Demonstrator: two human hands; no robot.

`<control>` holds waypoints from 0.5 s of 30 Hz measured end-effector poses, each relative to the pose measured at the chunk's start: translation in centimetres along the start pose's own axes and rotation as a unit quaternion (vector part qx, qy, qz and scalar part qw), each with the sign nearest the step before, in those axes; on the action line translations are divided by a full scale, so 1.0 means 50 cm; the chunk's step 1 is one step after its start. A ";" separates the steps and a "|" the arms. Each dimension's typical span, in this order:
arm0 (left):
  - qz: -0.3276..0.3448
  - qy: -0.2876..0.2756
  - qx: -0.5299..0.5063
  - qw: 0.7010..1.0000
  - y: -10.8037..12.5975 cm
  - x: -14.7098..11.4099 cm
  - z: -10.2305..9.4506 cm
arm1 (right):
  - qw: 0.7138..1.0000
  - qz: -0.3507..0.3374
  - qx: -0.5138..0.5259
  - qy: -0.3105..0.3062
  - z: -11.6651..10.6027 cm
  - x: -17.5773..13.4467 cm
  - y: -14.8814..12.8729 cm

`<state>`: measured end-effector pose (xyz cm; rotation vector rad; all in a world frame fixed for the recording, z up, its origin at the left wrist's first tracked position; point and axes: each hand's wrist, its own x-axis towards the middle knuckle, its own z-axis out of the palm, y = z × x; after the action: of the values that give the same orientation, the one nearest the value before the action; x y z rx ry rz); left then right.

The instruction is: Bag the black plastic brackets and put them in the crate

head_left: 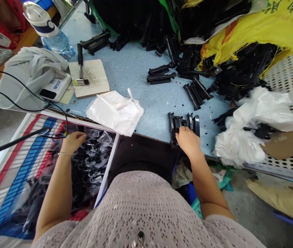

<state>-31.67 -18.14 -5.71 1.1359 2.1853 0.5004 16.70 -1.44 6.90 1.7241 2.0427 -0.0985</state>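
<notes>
My right hand (188, 141) has its fingers bent together over a row of long, glossy black plastic pieces (171, 125), touching it at the near edge of the speckled pale-blue tabletop (133, 79), right of the middle; the fingertips are hidden, so I cannot tell whether they have closed round one piece. My left hand (75, 140) is off the near edge, towards its left end, above dark pieces in clear plastic wrapping (97, 155) within a red, white and blue striped lining (19, 162). Its fingers curl in close to the thumb, and I cannot tell whether anything thin is between them.

A stack of thin white plastic bags (115, 113) lies at the near edge, left of my right hand. As I judge it, a good many pieces are wrapped already, while those under my right hand are bare. Much seems left: loose black pieces (160, 77) lie farther in, and more spill from a yellow woven sack (273, 27) towards the far right corner
</notes>
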 end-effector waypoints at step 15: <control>0.170 -0.007 0.042 0.985 0.422 0.070 0.120 | 0.874 -0.062 0.482 0.019 0.066 0.012 -0.037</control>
<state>-16.62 -3.19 0.84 1.5654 2.0247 0.5453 15.85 -2.39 3.30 2.0853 2.2947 -1.3322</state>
